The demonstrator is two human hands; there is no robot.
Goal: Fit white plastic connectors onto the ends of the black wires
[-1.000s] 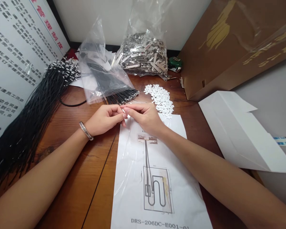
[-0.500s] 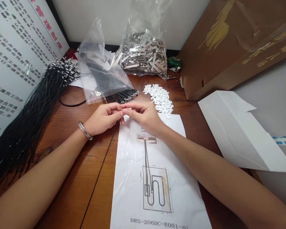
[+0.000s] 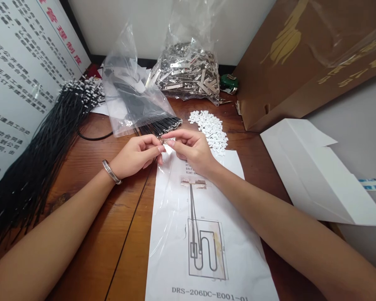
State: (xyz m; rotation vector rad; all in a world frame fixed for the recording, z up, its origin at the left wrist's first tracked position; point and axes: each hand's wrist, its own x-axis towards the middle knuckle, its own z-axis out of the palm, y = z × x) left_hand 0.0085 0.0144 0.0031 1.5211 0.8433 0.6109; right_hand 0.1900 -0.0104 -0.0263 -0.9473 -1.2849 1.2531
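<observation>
My left hand [image 3: 136,156] and my right hand [image 3: 191,148] meet fingertip to fingertip above the top edge of a printed drawing sheet [image 3: 203,234]. Both are pinched shut on a tiny part between them, too small to name. Just beyond the fingers lie the tips of a bundle of black wires [image 3: 163,124] coming out of a clear plastic bag [image 3: 134,100]. A heap of small white pieces [image 3: 211,127] lies right of my right hand. A metal bangle [image 3: 110,172] circles my left wrist.
A clear bag of silvery metal strips [image 3: 188,75] stands at the back. A big sheaf of black wires [image 3: 40,159] runs along the left by a printed board [image 3: 15,75]. A brown carton [image 3: 303,54] and white folded paper [image 3: 316,175] fill the right side of the wooden table [image 3: 103,217].
My right hand has lifted slightly and shifted a little away from me, its fingers still pinched against those of the left. The left hand has barely moved.
</observation>
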